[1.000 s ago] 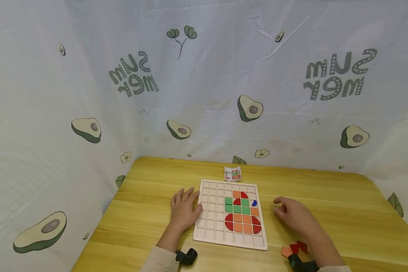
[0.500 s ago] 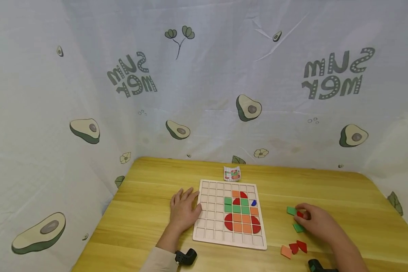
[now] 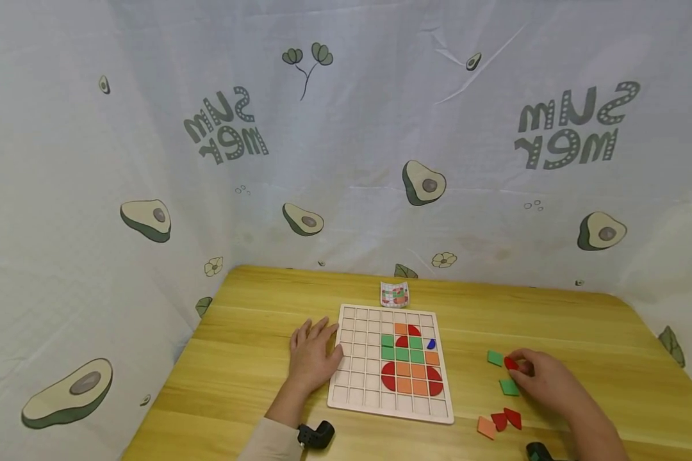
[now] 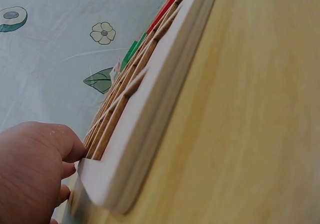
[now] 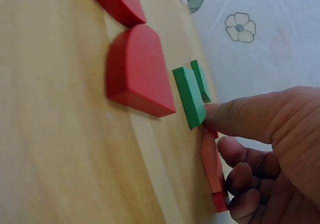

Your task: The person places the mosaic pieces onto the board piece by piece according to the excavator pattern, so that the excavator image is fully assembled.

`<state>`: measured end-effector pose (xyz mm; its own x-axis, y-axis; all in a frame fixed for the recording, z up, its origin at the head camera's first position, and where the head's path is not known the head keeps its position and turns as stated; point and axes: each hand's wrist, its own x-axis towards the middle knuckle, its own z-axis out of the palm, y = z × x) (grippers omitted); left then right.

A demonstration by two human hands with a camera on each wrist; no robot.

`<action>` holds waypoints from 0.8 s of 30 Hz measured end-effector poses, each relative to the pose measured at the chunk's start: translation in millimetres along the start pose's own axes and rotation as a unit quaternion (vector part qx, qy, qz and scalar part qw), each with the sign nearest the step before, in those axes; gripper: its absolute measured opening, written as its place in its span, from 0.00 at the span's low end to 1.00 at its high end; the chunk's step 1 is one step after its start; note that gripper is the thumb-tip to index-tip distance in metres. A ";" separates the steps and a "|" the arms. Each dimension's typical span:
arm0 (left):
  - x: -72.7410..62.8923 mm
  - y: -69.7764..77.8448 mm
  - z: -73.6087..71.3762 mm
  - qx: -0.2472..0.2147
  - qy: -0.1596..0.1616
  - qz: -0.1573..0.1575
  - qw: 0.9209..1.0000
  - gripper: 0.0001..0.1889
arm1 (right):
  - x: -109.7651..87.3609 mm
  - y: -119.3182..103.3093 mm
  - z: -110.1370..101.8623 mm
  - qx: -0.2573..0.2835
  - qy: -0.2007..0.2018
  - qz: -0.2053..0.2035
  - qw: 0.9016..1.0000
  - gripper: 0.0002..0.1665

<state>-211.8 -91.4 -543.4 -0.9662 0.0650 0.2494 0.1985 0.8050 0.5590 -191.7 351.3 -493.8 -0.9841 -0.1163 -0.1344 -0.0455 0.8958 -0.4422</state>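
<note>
A pale wooden grid board (image 3: 354, 384) lies on the table, bearing green and orange squares, red quarter-circle blocks and a small blue piece (image 3: 431, 344). At the board's left edge rests my left hand (image 3: 313, 358), fingers spread and thumb at the rim; in the left wrist view the hand (image 4: 37, 169) touches the board's corner (image 4: 112, 184). Right of the board, my right hand (image 3: 548, 378) pinches a red quarter-circle block (image 3: 510, 363) between thumb and forefinger. Two green square blocks (image 3: 494, 358) lie beside its fingertips. The fingertips partly hide the red block in the right wrist view.
Nearer the front right, an orange block (image 3: 487, 427) and two red blocks (image 3: 512, 418) lie on the table. A small pattern card (image 3: 395, 295) stands behind the board. A printed curtain (image 3: 352, 128) hangs behind the table.
My right hand has moved right, from beside the board to the loose blocks, uncovering the green ones, and now has a red block at its fingertips. The left hand stays put.
</note>
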 end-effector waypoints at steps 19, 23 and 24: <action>-0.2 1.1 -0.4 -0.003 -0.004 -0.003 1.000 0.25 | -2.0 -1.7 6.6 -0.011 0.016 0.005 1.000 0.30; -0.4 1.6 -1.2 -0.004 -0.004 -0.003 1.000 0.25 | -1.3 -3.4 5.2 -0.005 0.007 0.001 1.000 0.30; -0.5 1.7 -1.4 -0.004 -0.003 -0.003 1.000 0.25 | -1.2 -3.6 5.1 -0.006 0.005 0.001 1.000 0.29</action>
<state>-210.8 -90.9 -541.5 -0.9683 0.0647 0.2412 0.1947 0.8006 0.5667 -189.5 346.0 -496.6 -0.9859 -0.1103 -0.1260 -0.0456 0.9008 -0.4318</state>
